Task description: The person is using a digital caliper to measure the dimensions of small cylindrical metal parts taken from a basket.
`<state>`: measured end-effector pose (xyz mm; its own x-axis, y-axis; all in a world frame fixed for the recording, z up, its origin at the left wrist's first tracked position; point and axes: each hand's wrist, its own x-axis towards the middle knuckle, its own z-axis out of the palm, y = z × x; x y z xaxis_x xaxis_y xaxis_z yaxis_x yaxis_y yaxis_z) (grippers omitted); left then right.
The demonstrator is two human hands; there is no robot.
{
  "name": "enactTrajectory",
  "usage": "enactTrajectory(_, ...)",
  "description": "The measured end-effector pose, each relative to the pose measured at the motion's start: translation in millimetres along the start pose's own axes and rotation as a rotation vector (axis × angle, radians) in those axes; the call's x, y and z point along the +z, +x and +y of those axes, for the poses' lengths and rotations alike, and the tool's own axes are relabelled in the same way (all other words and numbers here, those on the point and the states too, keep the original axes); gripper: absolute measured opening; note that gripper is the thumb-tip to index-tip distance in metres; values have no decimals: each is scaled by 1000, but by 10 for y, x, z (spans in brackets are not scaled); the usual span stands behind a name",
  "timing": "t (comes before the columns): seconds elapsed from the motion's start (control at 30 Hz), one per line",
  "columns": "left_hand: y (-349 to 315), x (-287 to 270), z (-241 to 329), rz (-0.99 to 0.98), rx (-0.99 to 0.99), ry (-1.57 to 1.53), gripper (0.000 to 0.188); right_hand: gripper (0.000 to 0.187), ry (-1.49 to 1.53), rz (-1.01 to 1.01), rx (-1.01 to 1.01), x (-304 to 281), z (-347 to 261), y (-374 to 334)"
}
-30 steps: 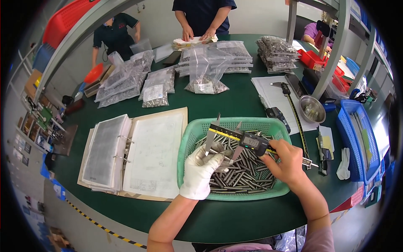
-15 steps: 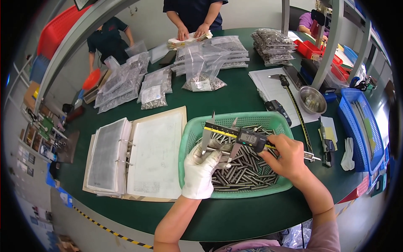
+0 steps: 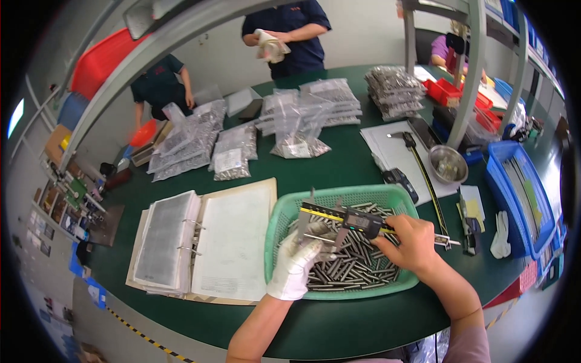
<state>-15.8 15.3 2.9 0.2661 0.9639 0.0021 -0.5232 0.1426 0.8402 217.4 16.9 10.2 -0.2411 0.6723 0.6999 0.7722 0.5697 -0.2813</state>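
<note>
My right hand [image 3: 413, 245], bare, grips a digital caliper [image 3: 362, 222] by its sliding body and beam. The caliper lies level over a green perforated plastic basket [image 3: 351, 295] filled with loose steel pins [image 3: 354, 264]. My left hand [image 3: 292, 269], in a white glove, pinches one metal pin [image 3: 319, 238] between thumb and fingers. That pin lies between the caliper's long jaws; whether both jaws touch it is hard to tell. Gloved fingers partly cover the pin and the lower jaw area.
Left of the basket lies an open ring binder [image 3: 236, 242]. Bags of metal parts [image 3: 233, 151] stand behind. To the right are a second caliper [image 3: 420, 163], a steel bowl [image 3: 448, 164], a micrometer [image 3: 469, 227], a white glove [image 3: 501, 236] and a blue basket [image 3: 514, 199].
My view has tilted upward, so the table sits lower in the picture. Across the table, a co-worker has lifted a pale cloth-like bundle off the tabletop. Both my hands keep their holds.
</note>
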Motion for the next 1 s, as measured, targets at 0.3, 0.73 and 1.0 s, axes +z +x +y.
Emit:
enactTrajectory(0.3,-13,-6,-79,77,-27,-2,27,32,30,-63,41,-17,-40,-39)
enactTrajectory(0.73,46,107,-54,157,-39,155,28,39,94,55,-33,-44,59,-57)
enactTrajectory(1.0,96,86,-283,101,34,261,19,38,96,26,-61,-7,24,-85)
